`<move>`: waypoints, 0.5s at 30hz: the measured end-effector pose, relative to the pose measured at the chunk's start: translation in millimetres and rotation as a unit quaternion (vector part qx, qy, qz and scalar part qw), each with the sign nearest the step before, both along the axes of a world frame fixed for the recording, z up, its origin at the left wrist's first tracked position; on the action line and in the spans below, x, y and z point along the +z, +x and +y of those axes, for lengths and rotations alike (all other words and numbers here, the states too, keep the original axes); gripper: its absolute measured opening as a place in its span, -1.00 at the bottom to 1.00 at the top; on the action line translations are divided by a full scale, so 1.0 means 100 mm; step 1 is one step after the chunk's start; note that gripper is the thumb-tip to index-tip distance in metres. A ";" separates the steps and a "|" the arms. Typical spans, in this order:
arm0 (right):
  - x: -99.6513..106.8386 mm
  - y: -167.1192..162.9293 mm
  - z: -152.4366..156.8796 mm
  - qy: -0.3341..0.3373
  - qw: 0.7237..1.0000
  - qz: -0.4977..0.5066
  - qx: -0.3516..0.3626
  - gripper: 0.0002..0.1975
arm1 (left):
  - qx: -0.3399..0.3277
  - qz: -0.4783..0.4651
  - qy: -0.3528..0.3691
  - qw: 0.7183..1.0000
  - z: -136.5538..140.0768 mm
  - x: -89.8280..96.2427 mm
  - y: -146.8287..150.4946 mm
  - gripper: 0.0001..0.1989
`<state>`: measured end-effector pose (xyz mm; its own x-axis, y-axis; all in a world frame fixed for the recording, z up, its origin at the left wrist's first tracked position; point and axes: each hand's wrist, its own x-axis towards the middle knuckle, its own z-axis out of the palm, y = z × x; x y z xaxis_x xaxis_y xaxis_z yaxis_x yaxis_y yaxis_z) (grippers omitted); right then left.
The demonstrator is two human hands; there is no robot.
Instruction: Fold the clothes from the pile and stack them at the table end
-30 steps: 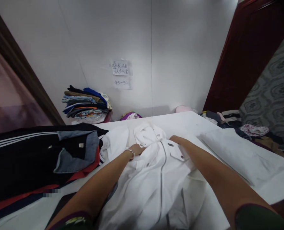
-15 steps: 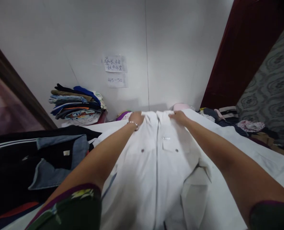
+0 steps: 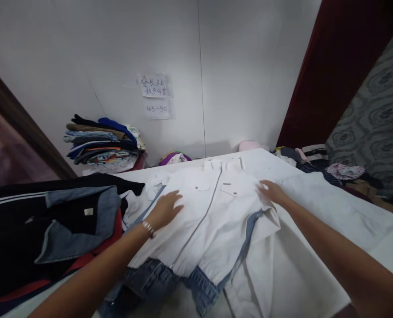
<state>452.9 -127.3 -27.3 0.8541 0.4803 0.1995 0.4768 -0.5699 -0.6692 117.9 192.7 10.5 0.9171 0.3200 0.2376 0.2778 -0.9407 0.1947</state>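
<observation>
A white zip-front jacket [image 3: 196,221] with two chest pockets and blue denim at its sides and hem lies spread face up, its collar away from me. My left hand [image 3: 165,207] is over the jacket's left side, fingers apart and holding nothing. By the shoulder on the other side is my right hand [image 3: 272,191], its fingers stretched out close to the cloth; whether they touch it is hard to tell. One white sleeve [image 3: 257,269] hangs down toward me on the right. Crumpled white cloth [image 3: 156,183] shows at the left shoulder.
The jacket lies on a white table [image 3: 259,163]. Dark garments [image 3: 13,229] with a denim collar lie at left. A folded clothes stack [image 3: 105,143] stands behind them. White fabric [image 3: 342,212] and mixed clothes [image 3: 345,172] are at right. Paper notes [image 3: 157,95] hang on the wall.
Both hands have let go of the jacket's collar area, which they held up. The jacket now lies flatter, its denim hem showing. My left hand came nearer; my right moved outward and nearer.
</observation>
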 end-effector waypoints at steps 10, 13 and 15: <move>-0.32 -1.55 -1.00 0.304 0.862 0.398 -0.083 -0.10 | -0.009 -0.186 0.053 0.981 -1.30 -0.36 -1.37 -0.67; -0.24 -1.96 -0.93 0.320 0.816 0.479 -0.049 -0.17 | -0.027 -0.184 0.056 0.981 -1.74 -0.43 -1.35 -0.77; -0.23 -2.14 -0.86 0.311 0.816 0.487 -0.024 -0.33 | -0.022 -0.155 0.039 0.987 -1.89 -0.49 -1.30 -0.79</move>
